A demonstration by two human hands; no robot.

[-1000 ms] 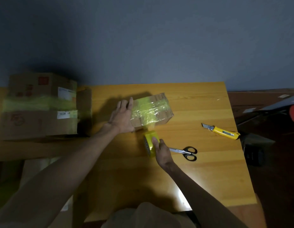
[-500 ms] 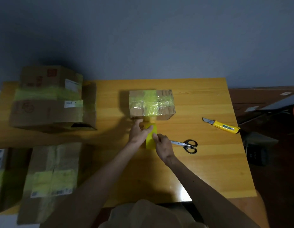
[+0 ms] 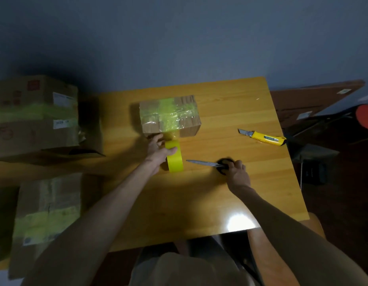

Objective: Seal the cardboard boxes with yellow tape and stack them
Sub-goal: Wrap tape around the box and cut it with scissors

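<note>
From my station, the small cardboard box (image 3: 169, 116) is my reference. It sits on the far half of the yellow wooden table (image 3: 230, 199), flaps closed. A band of translucent yellow tape runs over its top and down its near face, and a shiny clear strip crosses that band from side to side. The brown card shows at both ends, crinkled under the film.

Just in front of the box stands the yellow tape roll (image 3: 175, 156), on edge, with a short strip of tape (image 3: 172, 135) stretched from it up to the box's near face. My left hand (image 3: 158, 149) grips the roll – thumb laid across its top, fingers curled on the side facing the box.

To the right of the roll, nearer me than the box, lie the scissors (image 3: 201, 162), blades together and pointing at the roll. My right hand (image 3: 237, 172) is curled round their black handles, which are blurred, so I cannot tell which fingers go through the loops.

Right of the box, well apart from it, a yellow utility knife (image 3: 263, 138) lies on the table with its blade out.

Left of the box stand bigger cartons (image 3: 34, 116) – seemingly one on another, a yellow-green band across them. Nearer me on that side lies another taped carton (image 3: 47, 209).
</note>
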